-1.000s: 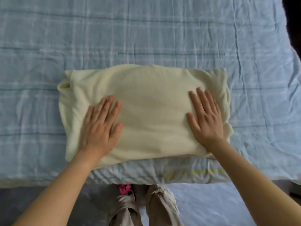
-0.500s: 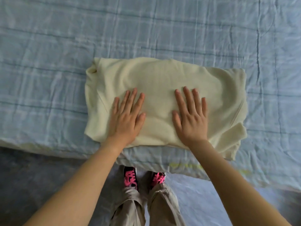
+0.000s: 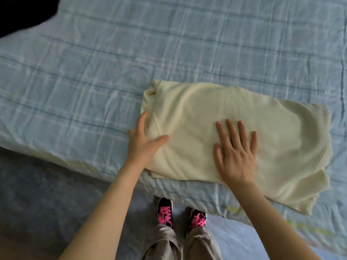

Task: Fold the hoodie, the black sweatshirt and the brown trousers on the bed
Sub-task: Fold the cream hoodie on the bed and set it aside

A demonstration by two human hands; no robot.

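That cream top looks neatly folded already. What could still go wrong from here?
1. The hoodie lies close to the near edge of the bed; a sideways push could slide it off.
2. Its near right corner looks loose and uneven. The left hand is at the left edge and the right hand lies flat on top, so lifting from the left alone may let the fold open.

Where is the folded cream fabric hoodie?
In the head view the cream hoodie lies right of centre near the front edge of the blue checked bed cover, right hand on top, left hand at its left end.
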